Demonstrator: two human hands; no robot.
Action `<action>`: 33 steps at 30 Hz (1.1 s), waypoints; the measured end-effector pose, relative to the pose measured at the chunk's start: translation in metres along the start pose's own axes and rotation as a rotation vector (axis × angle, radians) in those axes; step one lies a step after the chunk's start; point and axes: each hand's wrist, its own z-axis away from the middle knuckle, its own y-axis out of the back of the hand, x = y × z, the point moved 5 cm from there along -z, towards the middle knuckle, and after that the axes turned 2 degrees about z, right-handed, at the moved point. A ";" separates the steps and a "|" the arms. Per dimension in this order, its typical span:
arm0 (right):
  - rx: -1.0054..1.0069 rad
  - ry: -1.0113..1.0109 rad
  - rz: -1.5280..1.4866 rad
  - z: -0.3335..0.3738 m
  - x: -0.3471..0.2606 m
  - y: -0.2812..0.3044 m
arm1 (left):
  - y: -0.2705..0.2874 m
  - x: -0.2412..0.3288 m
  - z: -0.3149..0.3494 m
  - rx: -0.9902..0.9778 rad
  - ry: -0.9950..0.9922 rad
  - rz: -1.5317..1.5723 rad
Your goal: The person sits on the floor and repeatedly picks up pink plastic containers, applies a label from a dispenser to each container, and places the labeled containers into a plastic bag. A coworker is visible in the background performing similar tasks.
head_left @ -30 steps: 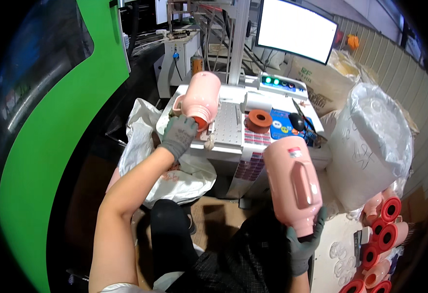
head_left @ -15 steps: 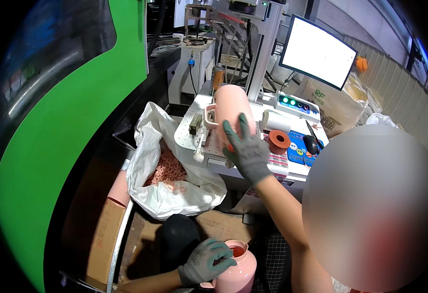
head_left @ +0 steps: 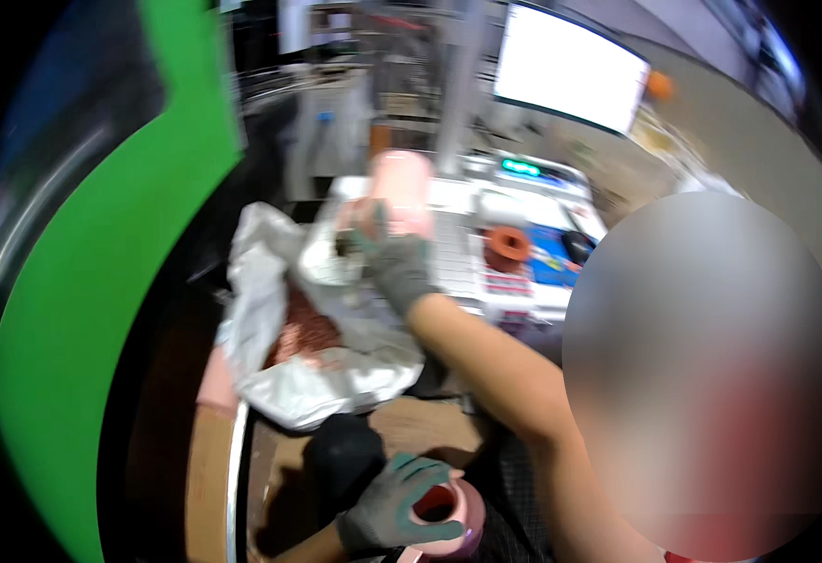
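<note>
In my lap, at the lower edge, stands a pink jug [head_left: 472, 516] with an open round mouth. My left hand [head_left: 392, 507], in a grey glove with green fingers, is closed round its neck, thumb and fingers either side of the opening. A second pink jug [head_left: 403, 188] lies tilted on the white work table, its base end pointing away. My right hand [head_left: 394, 258], gloved alike, touches it along the left side by the handle. Motion smears those fingers, so their grip is unclear.
Left of the table a white sack [head_left: 279, 385] holds pink scraps. An orange-red tape roll [head_left: 506, 247], a white cylinder [head_left: 502, 208] and a mouse [head_left: 577, 246] lie on the table; a monitor [head_left: 570, 70] stands behind. A green machine panel [head_left: 64, 281] fills the left. A person is at right.
My right hand has shifted from the jug's front to its handle side. My left hand has spread further round the lap jug's mouth, which now tips more toward me. The whole view has swung and blurred.
</note>
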 end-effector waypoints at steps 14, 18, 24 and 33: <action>-0.222 -0.510 -0.254 0.317 0.064 0.354 | 0.006 -0.038 0.008 -0.063 0.008 -0.162; 0.107 -1.161 0.098 0.405 0.099 0.550 | -0.008 -0.042 -0.010 -0.162 0.148 -0.006; 0.367 -1.456 0.982 0.626 0.085 0.793 | -0.016 -0.046 -0.025 -0.172 0.144 -0.029; -0.326 -1.281 1.224 0.648 0.047 0.783 | -0.014 -0.058 -0.024 -0.234 0.073 -0.129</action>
